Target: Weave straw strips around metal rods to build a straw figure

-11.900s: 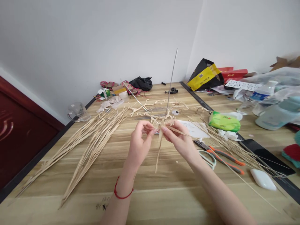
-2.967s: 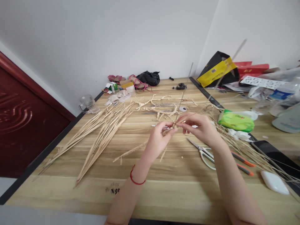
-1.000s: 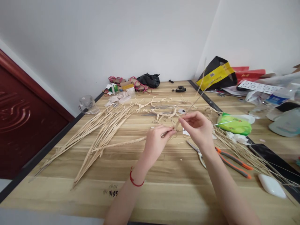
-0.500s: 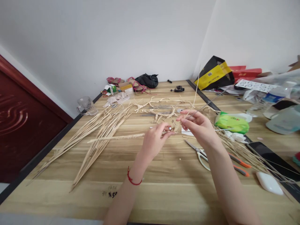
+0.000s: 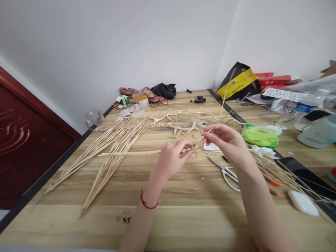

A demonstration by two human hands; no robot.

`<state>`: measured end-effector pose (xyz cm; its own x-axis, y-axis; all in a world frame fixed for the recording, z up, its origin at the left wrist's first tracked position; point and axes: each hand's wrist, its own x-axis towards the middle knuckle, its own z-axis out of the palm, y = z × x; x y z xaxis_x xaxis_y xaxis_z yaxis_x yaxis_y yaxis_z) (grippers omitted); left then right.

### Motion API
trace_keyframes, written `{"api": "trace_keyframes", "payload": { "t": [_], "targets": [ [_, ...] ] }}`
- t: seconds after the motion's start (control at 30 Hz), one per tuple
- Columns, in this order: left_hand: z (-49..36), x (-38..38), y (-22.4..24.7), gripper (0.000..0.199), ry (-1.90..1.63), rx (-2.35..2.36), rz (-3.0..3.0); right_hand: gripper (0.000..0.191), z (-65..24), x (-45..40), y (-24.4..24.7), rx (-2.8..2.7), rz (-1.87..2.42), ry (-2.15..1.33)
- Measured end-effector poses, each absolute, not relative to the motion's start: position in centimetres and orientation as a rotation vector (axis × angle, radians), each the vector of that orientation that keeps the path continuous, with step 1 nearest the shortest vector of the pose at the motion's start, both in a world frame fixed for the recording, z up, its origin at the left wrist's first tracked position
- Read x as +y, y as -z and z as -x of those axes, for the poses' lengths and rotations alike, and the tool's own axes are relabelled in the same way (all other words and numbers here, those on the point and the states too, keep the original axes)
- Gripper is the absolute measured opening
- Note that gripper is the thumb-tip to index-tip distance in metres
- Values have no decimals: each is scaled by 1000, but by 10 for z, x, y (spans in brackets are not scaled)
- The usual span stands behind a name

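Observation:
My left hand (image 5: 174,155) is closed around a long stick wrapped in pale strips (image 5: 136,153), which reaches out to the left. At its right end, small twiggy branches (image 5: 194,140) stick out past my fingertips. My right hand (image 5: 224,140), just to the right, pinches a thin pale strip (image 5: 222,108) whose free end rises up and to the right. The strip runs down toward the branched end; the exact join is too small to make out. Beyond my hands lie several wrapped branch pieces (image 5: 189,128) on the wooden table (image 5: 170,217).
Bundles of pale strips (image 5: 112,161) spread over the left side, near a glass mug (image 5: 96,119). To the right are scissors (image 5: 228,175), orange-tipped pliers handles (image 5: 273,180), a white case (image 5: 303,202), a phone (image 5: 307,175) and a green tissue pack (image 5: 259,136).
My right hand has shifted slightly right, and the strip in it now leans further right. My left hand stays almost in place on the wrapped stick.

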<state>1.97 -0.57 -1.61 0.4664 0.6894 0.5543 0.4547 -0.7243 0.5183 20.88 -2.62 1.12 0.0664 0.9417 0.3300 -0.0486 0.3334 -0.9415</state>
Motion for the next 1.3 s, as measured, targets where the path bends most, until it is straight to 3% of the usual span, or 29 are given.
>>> {"api": "trace_keyframes", "payload": {
  "t": [0.17, 0.43, 0.63, 0.9, 1.3],
  "targets": [
    [-28, -9, 19, 7, -1028, 1074, -2438, 20, -205, -10, 8, -1212, 1008, -762],
    [-35, 18, 53, 6, -830, 978, -2161, 34, -216, 17, 38, -1387, 1082, -1004],
    [-30, 21, 84, 9, -693, 953, -2152, 44, -222, 19, 87, -1331, 1097, -1221],
    [-40, 1, 135, 3, -875, 1135, -2095, 43, -214, 2, 137, -1178, 1130, -1188],
    [-44, -5, 163, 4, -1104, 1228, -1930, 55, -199, -10, 144, -1134, 1111, -1196]
  ]
}}
